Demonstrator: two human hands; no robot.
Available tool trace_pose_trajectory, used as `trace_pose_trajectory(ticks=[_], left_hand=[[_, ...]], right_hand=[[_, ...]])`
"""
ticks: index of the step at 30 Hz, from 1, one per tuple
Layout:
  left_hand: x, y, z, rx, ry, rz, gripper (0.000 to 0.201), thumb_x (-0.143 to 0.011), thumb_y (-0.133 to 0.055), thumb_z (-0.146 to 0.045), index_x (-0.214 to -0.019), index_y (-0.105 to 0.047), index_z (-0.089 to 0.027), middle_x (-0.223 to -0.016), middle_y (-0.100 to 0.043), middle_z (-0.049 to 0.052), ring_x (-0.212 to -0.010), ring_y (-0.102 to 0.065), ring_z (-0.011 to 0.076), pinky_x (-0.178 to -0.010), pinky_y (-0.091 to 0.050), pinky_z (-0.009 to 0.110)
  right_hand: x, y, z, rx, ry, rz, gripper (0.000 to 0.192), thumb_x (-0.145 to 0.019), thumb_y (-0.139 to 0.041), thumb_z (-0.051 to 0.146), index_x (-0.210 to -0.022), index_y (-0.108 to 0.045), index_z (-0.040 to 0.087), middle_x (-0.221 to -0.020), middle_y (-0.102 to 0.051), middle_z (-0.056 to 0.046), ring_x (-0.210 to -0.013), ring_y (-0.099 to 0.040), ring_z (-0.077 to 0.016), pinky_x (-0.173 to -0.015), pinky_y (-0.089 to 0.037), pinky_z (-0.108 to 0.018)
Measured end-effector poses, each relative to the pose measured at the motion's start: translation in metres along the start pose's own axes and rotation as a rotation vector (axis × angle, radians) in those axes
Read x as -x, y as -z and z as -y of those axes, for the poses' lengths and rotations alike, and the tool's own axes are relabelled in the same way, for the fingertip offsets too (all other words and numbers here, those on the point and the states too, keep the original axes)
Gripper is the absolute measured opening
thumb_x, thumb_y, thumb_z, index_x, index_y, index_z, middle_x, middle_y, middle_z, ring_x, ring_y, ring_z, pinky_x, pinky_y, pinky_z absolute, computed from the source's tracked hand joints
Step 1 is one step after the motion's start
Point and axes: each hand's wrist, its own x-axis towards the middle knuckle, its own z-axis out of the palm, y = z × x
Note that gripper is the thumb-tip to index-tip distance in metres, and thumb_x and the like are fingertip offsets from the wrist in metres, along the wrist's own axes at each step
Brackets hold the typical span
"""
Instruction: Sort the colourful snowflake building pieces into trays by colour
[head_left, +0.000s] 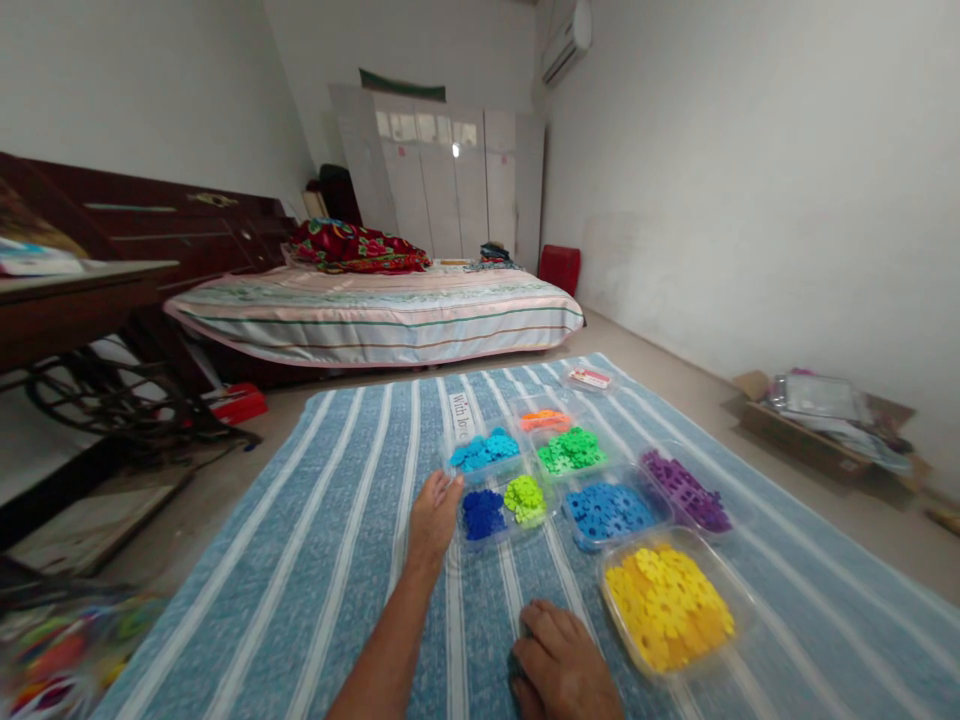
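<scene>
Left hand (433,515) laid flat, fingers loosely spread, touching the dark blue tray (484,514), right hand (561,665) curled, grasp unclear, just beside the yellow tray (667,602)

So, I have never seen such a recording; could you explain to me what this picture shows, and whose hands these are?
There is one picture, from a camera worn on a person's head, looking forward and down. The left hand lies flat on a blue striped cloth, touching the edge of a clear tray of dark blue and lime pieces. The right hand rests curled on the cloth beside a tray of yellow pieces; whether it holds anything is hidden. More trays of coloured pieces lie beyond.
</scene>
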Motion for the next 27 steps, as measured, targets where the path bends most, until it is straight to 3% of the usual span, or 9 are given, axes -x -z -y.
trace_pose_trajectory(ticks=[4, 6, 8, 10, 14, 17, 20, 27], left_hand=[[0.005, 0.006, 0.001, 0.028, 0.008, -0.029, 0.046, -0.090, -0.045, -0.041, -0.127, -0.049, -0.014, -0.126, -0.061, 0.010, -0.111, -0.060, 0.0192, -0.092, -0.049, 0.029], [0.006, 0.007, 0.002, 0.039, 0.010, -0.043, 0.048, -0.090, -0.043, -0.043, -0.127, -0.049, -0.014, -0.125, -0.061, 0.009, -0.112, -0.060, 0.0197, -0.092, -0.049, 0.029], [0.007, 0.008, 0.003, 0.035, -0.002, -0.041, 0.047, -0.089, -0.045, -0.043, -0.126, -0.051, -0.014, -0.126, -0.061, 0.008, -0.114, -0.058, 0.0196, -0.096, -0.047, 0.029], [0.008, 0.008, 0.004, 0.029, -0.017, -0.033, 0.046, -0.088, -0.045, -0.042, -0.124, -0.052, -0.015, -0.126, -0.061, 0.008, -0.115, -0.058, 0.0191, -0.099, -0.044, 0.029], [0.007, 0.008, 0.011, 0.048, -0.015, -0.027, 0.046, -0.087, -0.044, -0.043, -0.123, -0.053, -0.015, -0.122, -0.064, 0.008, -0.110, -0.061, 0.0194, -0.098, -0.046, 0.031], [0.005, 0.007, 0.016, 0.051, -0.019, -0.019, 0.046, -0.087, -0.045, -0.045, -0.122, -0.053, -0.016, -0.121, -0.064, 0.009, -0.111, -0.061, 0.0195, -0.097, -0.046, 0.030], [0.003, 0.006, 0.020, 0.054, -0.028, -0.012, 0.045, -0.087, -0.046, -0.043, -0.122, -0.053, -0.016, -0.123, -0.063, 0.009, -0.113, -0.059, 0.0187, -0.098, -0.046, 0.029], [0.002, 0.006, 0.023, 0.056, -0.027, 0.000, 0.045, -0.086, -0.047, -0.043, -0.122, -0.053, -0.018, -0.124, -0.062, 0.007, -0.117, -0.057, 0.0193, -0.099, -0.045, 0.030]], right_hand=[[-0.039, 0.046, -0.004, -0.034, 0.043, 0.046, 0.016, -0.078, -0.057, 0.023, -0.094, -0.058, 0.024, -0.103, -0.065, -0.005, -0.097, -0.060, -0.0178, -0.084, -0.050, -0.027], [-0.082, 0.071, -0.016, -0.028, 0.055, 0.018, 0.019, -0.082, -0.052, 0.020, -0.099, -0.060, 0.024, -0.109, -0.064, -0.006, -0.106, -0.057, -0.0183, -0.092, -0.046, -0.031], [-0.134, 0.085, -0.039, 0.084, 0.030, 0.109, 0.019, -0.087, -0.047, 0.018, -0.098, -0.062, 0.022, -0.110, -0.063, -0.007, -0.107, -0.055, -0.0182, -0.095, -0.044, -0.034], [-0.185, 0.083, -0.070, 0.293, -0.114, 0.402, 0.024, -0.090, -0.043, 0.019, -0.105, -0.061, 0.019, -0.113, -0.060, -0.008, -0.110, -0.052, -0.0195, -0.097, -0.042, -0.035], [-0.249, 0.047, -0.132, 0.380, -0.194, 0.599, 0.024, -0.091, -0.049, 0.019, -0.113, -0.058, 0.016, -0.117, -0.058, -0.011, -0.111, -0.052, -0.0225, -0.093, -0.045, -0.039], [-0.261, 0.020, -0.162, 0.409, -0.228, 0.756, 0.032, -0.090, -0.055, 0.034, -0.117, -0.054, 0.017, -0.119, -0.056, -0.008, -0.101, -0.057, -0.0201, -0.085, -0.050, -0.041], [-0.257, 0.006, -0.176, 0.430, -0.241, 0.880, 0.033, -0.090, -0.054, 0.036, -0.117, -0.054, 0.018, -0.118, -0.056, -0.007, -0.099, -0.058, -0.0191, -0.083, -0.051, -0.040], [-0.245, 0.002, -0.183, 0.518, -0.237, 0.925, 0.034, -0.090, -0.055, 0.036, -0.118, -0.053, 0.017, -0.119, -0.056, -0.008, -0.100, -0.058, -0.0197, -0.084, -0.050, -0.041]])
